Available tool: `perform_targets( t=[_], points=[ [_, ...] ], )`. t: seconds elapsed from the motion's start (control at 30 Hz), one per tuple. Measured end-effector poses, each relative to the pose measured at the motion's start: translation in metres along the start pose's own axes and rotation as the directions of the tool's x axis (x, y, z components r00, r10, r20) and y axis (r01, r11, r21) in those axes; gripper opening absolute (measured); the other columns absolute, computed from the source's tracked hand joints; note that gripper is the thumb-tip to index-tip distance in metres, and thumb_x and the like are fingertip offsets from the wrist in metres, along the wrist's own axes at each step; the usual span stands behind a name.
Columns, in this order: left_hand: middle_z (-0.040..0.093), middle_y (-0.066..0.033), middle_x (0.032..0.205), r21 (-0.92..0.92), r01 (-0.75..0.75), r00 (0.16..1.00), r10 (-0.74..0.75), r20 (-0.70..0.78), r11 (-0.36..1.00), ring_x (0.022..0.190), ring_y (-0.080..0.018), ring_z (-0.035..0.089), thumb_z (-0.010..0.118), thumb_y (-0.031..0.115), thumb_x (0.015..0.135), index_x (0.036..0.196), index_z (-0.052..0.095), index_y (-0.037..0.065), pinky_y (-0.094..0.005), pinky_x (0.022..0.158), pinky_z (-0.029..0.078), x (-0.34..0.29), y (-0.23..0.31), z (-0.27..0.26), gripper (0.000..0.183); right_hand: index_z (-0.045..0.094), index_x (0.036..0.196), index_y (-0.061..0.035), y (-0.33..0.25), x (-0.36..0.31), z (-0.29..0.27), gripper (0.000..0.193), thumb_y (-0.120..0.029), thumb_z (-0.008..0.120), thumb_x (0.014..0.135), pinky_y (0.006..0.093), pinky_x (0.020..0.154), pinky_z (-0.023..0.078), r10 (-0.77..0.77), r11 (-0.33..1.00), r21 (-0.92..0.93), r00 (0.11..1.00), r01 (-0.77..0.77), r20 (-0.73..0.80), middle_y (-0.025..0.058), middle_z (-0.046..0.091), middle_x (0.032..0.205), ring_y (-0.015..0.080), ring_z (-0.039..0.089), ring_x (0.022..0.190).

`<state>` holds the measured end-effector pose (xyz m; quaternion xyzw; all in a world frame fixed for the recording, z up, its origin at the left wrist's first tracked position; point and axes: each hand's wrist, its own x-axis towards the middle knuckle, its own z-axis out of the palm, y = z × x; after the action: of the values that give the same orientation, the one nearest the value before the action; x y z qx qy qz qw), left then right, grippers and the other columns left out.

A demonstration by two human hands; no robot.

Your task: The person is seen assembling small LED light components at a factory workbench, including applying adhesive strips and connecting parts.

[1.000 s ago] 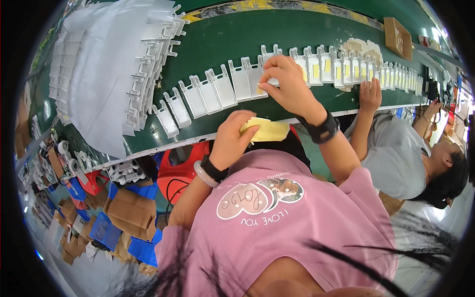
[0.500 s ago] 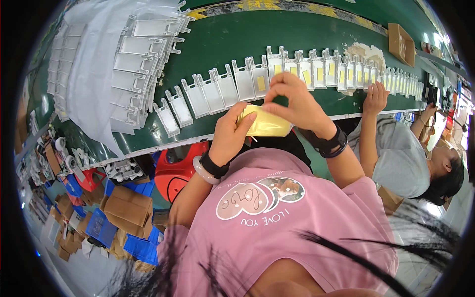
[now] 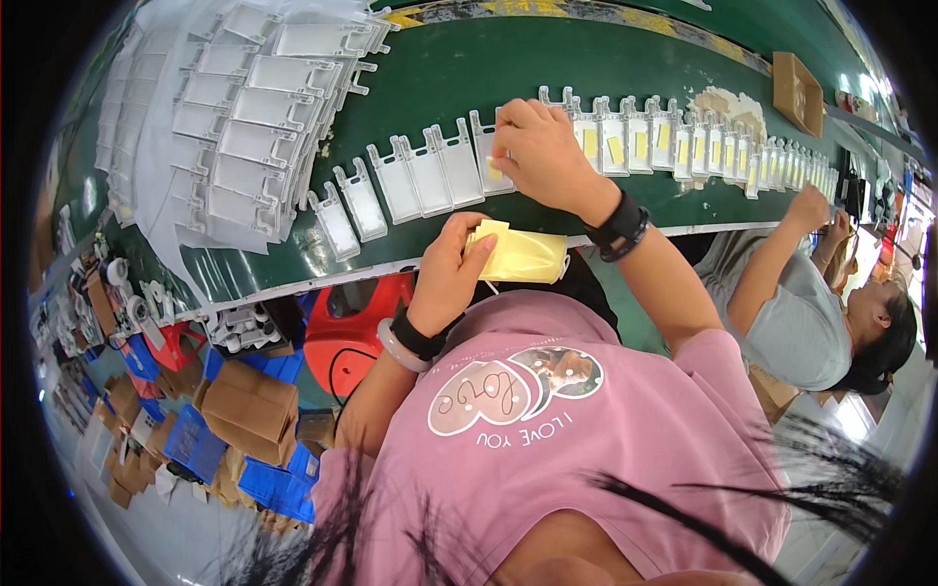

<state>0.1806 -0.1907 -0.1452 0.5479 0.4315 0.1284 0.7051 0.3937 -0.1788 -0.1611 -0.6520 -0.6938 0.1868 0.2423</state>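
Observation:
Near the table's front edge, my left hand (image 3: 447, 273) grips a bundle of glossy yellow sticker sheets (image 3: 525, 257), thumb on top and fingers underneath. My right hand (image 3: 549, 154) is beyond it, over the row of clear plastic trays, its fingers bent and drawn together. A small yellow sticker (image 3: 494, 170) shows at its fingertips, against a tray in the row. Whether the fingers still grip the sticker or only press it is partly hidden. To the left, several trays (image 3: 396, 188) have no sticker; to the right, trays carry yellow stickers (image 3: 615, 149).
Stacked clear trays (image 3: 264, 127) lie on white sheeting (image 3: 161, 195) at the left. A cardboard box (image 3: 798, 93) stands at the far right. On the right, a co-worker's hand (image 3: 807, 209) is by the row's end. A red stool (image 3: 354, 327) is below the table's edge.
My right hand has moved from the sticker sheets up to a tray, where a yellow sticker now shows. The left hand has stayed with the sheets. The co-worker's hand has shifted right.

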Motion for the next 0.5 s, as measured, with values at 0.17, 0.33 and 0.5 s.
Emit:
perform_targets(
  t=[0.17,0.33,0.5],
  points=[
    [0.064,-0.0045,0.089,-0.03,0.13,0.991,-0.129,0.028,0.991,0.077,-0.0086,0.058,0.057,0.015,0.096,0.112,0.058,-0.002,-0.0236,0.07,0.048,-0.006,-0.002,-0.004,0.024,0.062,0.073,-0.0095,-0.007,0.009,0.002,0.019,-0.02,0.078,0.066,0.0337,0.076,0.038,-0.049,0.894,-0.444,0.998,0.06,0.035,0.0045,0.051,0.088,0.02,0.051,0.087],
    [0.063,-0.0033,0.089,-0.171,0.218,0.976,-0.219,0.012,0.961,0.076,-0.0062,0.058,0.056,0.014,0.096,0.113,0.057,-0.003,-0.022,0.067,0.048,-0.008,0.016,-0.008,0.024,0.065,0.075,-0.0098,-0.02,-0.016,-0.018,0.026,-0.028,0.08,0.064,0.0376,0.075,0.042,0.115,0.99,0.077,0.993,-0.115,0.003,0.0064,0.054,0.095,0.0249,0.054,0.092],
    [0.063,-0.0044,0.09,-0.193,0.183,0.983,-0.177,0.049,0.964,0.073,-0.0072,0.059,0.053,0.016,0.098,0.114,0.055,-0.004,-0.0219,0.064,0.049,-0.009,0.014,-0.013,0.025,0.064,0.079,-0.0089,-0.055,-0.045,-0.018,0.013,-0.009,0.074,0.07,0.0374,0.077,0.044,0.15,0.855,0.491,0.986,-0.169,0.079,0.0086,0.054,0.093,0.028,0.054,0.09]
  ],
)
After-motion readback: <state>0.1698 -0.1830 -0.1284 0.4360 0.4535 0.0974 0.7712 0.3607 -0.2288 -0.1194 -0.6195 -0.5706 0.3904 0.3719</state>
